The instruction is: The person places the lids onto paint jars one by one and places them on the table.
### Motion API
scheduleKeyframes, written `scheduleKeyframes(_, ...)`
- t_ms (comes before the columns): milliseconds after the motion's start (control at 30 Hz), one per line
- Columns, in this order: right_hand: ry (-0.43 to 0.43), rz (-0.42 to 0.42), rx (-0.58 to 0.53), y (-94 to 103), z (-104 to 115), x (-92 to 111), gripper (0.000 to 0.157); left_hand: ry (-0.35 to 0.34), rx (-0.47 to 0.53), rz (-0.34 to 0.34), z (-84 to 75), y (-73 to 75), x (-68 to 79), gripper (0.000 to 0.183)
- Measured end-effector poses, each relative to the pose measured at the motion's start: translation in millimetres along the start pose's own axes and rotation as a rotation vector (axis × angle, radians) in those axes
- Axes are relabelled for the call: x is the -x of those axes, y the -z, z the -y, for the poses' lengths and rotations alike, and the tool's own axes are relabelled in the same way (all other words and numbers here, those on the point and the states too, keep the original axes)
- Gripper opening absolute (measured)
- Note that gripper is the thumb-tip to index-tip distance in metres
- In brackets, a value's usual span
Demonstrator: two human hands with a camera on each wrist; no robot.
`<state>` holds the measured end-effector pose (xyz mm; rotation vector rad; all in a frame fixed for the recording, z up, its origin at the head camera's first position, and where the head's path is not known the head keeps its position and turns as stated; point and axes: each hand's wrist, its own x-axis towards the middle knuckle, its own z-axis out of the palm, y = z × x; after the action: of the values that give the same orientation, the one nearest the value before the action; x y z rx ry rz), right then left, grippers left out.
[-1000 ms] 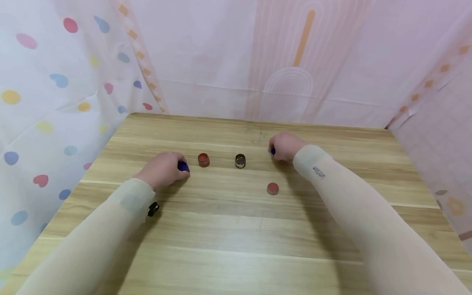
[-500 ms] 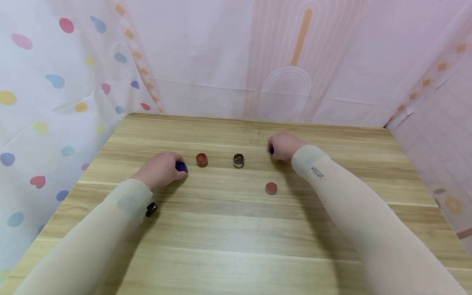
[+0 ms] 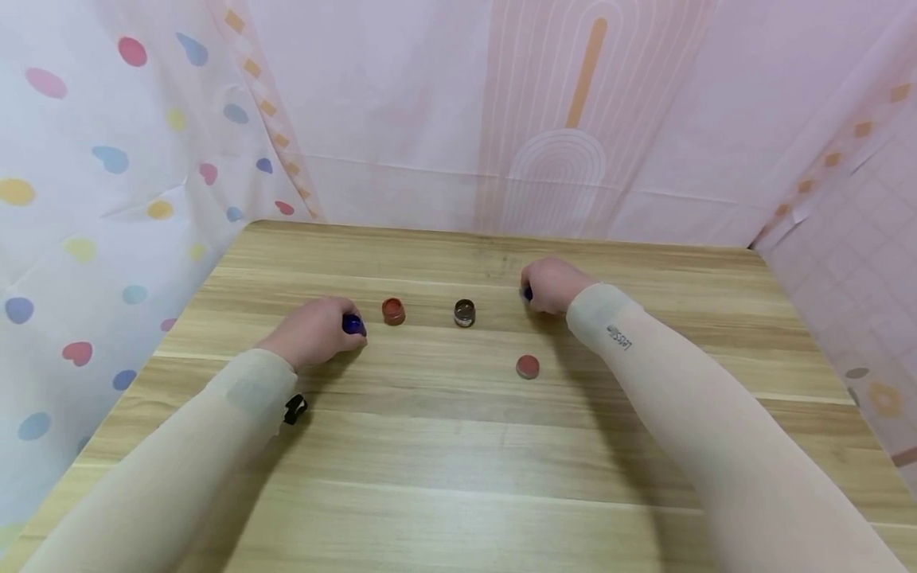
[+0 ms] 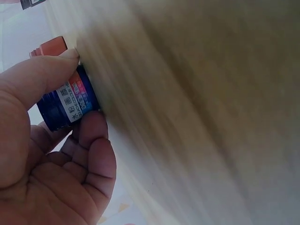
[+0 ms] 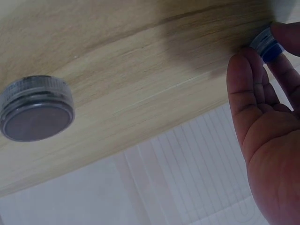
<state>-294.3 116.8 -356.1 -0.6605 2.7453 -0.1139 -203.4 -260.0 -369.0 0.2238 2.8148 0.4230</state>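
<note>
In the head view my left hand (image 3: 315, 330) grips a blue gouache paint jar (image 4: 70, 101) between thumb and fingers. The left wrist view shows its printed label, with the jar standing on the table. My right hand (image 3: 555, 285) pinches a small blue lid (image 5: 268, 47) with clear sides, at or close to the tabletop. Just right of the left hand stands an open red paint jar (image 3: 393, 312). An open dark brown paint jar (image 3: 464, 313) is between the two hands. A round red lid (image 3: 528, 367) lies nearer the front, below the right hand.
Everything stands on a wood-grain table (image 3: 458, 446). Behind it hangs a pale pink curtain (image 3: 401, 103), and a dotted cloth (image 3: 107, 215) covers the left side. A black strap piece (image 3: 295, 409) shows at the left wrist. The right wrist view holds a clear-sided round lid (image 5: 37, 108).
The head view has shifted slightly. Both hands keep their places, still holding the blue jar and the blue lid.
</note>
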Motion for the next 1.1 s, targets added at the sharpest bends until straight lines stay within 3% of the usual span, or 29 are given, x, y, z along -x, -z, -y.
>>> scheduleKeyframes(367, 0.021, -0.035, -0.035, -4.1, 0, 5, 0.024, -0.008, 0.035, -0.012, 1.8, -1.3, -0.2, 0.041)
scheduleKeyframes(667, 0.041, -0.079, -0.165, -2.3, 1, 21, 0.037, -0.061, 0.046, -0.056, -0.7, -1.3, 5.1, 0.037)
scheduleKeyframes(867, 0.067, -0.121, -0.263, 2.3, 8, 38, 0.04, -0.107, 0.138, -0.067, -12.1, 0.2, 10.7, 0.037)
scheduleKeyframes(1100, 0.142, -0.19, -0.357, 6.5, 22, 57, 0.036, -0.18, 0.217, -0.091, -40.9, -5.0, 10.7, 0.045)
